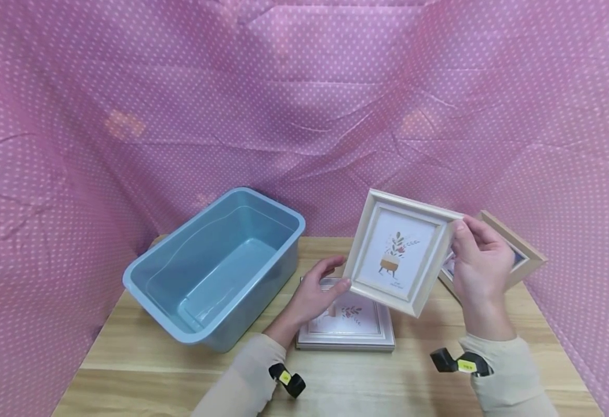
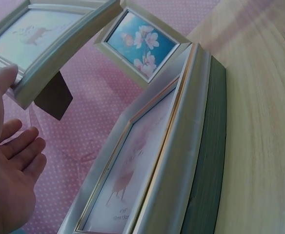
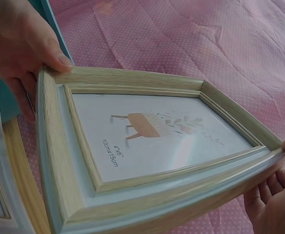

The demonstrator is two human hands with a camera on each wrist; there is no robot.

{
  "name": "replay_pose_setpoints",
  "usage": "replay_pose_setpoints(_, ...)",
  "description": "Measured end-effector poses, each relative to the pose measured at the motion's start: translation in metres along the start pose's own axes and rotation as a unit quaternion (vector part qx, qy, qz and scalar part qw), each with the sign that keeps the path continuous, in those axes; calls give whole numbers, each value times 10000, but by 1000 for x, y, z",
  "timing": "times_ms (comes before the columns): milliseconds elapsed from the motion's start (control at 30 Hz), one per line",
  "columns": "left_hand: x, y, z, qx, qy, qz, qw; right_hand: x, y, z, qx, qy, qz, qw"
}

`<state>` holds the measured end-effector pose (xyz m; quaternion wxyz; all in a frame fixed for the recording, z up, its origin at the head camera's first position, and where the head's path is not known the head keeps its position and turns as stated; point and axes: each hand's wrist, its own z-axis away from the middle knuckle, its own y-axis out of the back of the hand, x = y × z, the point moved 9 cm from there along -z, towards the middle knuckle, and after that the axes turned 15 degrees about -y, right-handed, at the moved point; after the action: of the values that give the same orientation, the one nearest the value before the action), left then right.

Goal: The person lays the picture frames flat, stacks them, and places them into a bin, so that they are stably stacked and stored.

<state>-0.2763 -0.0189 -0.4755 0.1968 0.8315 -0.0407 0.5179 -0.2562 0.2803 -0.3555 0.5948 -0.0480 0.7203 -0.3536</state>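
Observation:
A cream picture frame [image 1: 395,252] with a potted-plant print is tilted above the table. My right hand [image 1: 484,260] grips its upper right corner, thumb on the front and fingers behind. At the opposite lower corner, my left hand [image 1: 312,295] touches the frame with its thumb. In the left wrist view, the fingers [image 2: 28,151] of that hand are loosely extended and apart from the frame's back, where a brown stand [image 2: 57,97] sticks out. Beneath lies a silvery-white picture frame [image 1: 348,324] on the table, its print partly covered from above.
A blue-grey plastic bin [image 1: 278,301] stands on the left of the wooden table [image 1: 179,382]. Behind my right hand a light wood picture frame [image 1: 525,260] with a blossom photo [image 2: 145,44] leans at an angle. Pink dotted cloth [image 1: 304,116] hangs around the table.

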Motion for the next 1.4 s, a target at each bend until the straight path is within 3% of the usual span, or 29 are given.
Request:
replay_pose_setpoints(300,-4,3,0,-153,-99,301,9994,9,-7,6,-24,-261,125,9996)
replay_pose_setpoints(600,-9,-1,3,-546,3,556,9970,20,-11,13,-103,-360,-88,9993)
replay_pose_setpoints(967,-5,-1,6,-611,-288,858,9940,31,-19,19,-254,-540,-184,9980)
replay_pose_setpoints(1400,-8,3,10,-614,-247,1020,9926,30,-18,20,-366,-383,-182,9984)
